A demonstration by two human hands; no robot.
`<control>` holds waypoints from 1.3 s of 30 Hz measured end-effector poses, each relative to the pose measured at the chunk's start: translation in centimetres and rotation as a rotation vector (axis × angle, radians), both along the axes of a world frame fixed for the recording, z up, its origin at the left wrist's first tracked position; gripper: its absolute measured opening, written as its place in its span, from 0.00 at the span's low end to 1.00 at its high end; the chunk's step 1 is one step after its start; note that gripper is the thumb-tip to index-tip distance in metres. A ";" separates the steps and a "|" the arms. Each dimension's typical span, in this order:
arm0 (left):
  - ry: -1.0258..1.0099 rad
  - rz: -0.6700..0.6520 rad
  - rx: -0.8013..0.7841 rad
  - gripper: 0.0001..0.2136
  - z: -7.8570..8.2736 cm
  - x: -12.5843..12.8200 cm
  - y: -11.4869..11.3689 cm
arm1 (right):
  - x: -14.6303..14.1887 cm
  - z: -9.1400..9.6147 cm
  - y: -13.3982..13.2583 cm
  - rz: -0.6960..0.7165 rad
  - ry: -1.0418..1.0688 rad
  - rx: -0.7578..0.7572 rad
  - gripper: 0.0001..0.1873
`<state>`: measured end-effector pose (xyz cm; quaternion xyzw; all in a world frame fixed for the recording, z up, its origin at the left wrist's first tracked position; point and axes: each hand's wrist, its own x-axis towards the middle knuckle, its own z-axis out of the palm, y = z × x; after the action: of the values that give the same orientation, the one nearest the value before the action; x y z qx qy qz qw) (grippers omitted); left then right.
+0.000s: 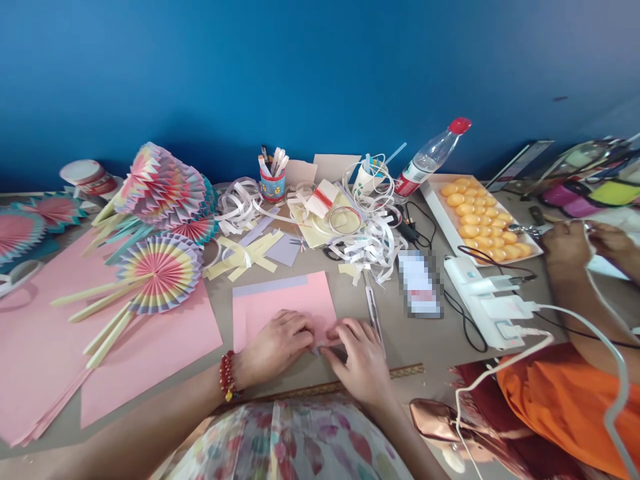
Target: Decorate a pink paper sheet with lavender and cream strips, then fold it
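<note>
A sheet of pink paper lies in front of me, with a pale purple strip of paper along its far edge. My left hand rests over the sheet's near side, fingers bent and closed at its edge. From the right, my right hand pinches the near right part of the same sheet. The fingertips of both hands almost meet, and a small bit of pale purple shows between them. A slim cutter knife lies just beyond my right hand.
Folded paper fans and large pink sheets cover the left. Curled white strips, a pen cup and a bottle stand behind. Rightward are a phone, a power strip, a box of yellow pieces and another person's hands.
</note>
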<state>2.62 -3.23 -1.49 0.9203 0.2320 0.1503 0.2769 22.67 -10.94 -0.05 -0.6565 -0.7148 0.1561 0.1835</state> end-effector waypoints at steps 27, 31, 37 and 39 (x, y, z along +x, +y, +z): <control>-0.001 -0.014 0.011 0.07 0.0 -0.1 0.1 | -0.5 1.0 1.1 0.154 -0.048 -0.042 0.06; -0.005 -0.012 0.017 0.05 -0.2 0.0 0.1 | -0.6 0.9 1.1 0.143 -0.071 -0.028 0.06; -0.017 -0.009 -0.003 0.05 -0.4 -0.1 0.1 | -0.7 0.9 1.1 0.140 -0.060 -0.030 0.05; -0.009 -0.012 -0.001 0.05 -0.3 -0.1 0.1 | -0.7 0.9 1.1 0.135 -0.059 -0.039 0.05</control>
<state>2.55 -3.13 -1.82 0.9208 0.2252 0.1527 0.2793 22.01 -9.85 0.86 -0.6144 -0.7595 0.1627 0.1385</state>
